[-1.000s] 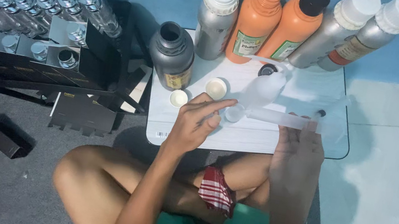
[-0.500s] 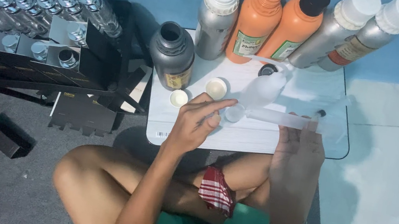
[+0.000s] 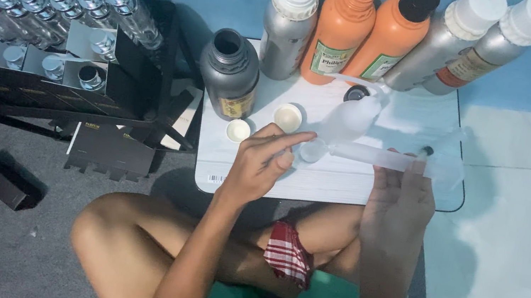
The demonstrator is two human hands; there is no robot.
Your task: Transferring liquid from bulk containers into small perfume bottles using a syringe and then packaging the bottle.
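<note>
1. The left hand (image 3: 261, 165) is curled around the mouth end of a small clear bottle (image 3: 340, 125), which lies tilted with its base pointing away from the person, above the white counter (image 3: 346, 184).
2. The right hand (image 3: 400, 200) grips a clear syringe (image 3: 379, 157) held level, its tip meeting the bottle's mouth beside the left fingers (image 3: 285, 138).
3. Just left of the left hand, two small cream caps (image 3: 238, 130) and (image 3: 288, 117) sit on the counter.
4. Beyond them stands a dark grey open can (image 3: 229, 72) at the counter's near-left corner.
5. Along the counter's far edge stand an open silver bottle (image 3: 288, 23), an open orange bottle (image 3: 339, 28), an orange bottle with a black cap (image 3: 394, 34), and two silver bottles with white caps (image 3: 441, 45) and (image 3: 494, 47).
6. To the left, on the floor, a black rack (image 3: 39, 82) carries rows of small silver-capped glass vials (image 3: 31, 2).
7. The person sits cross-legged on the floor, knees tucked under the counter's near edge.
</note>
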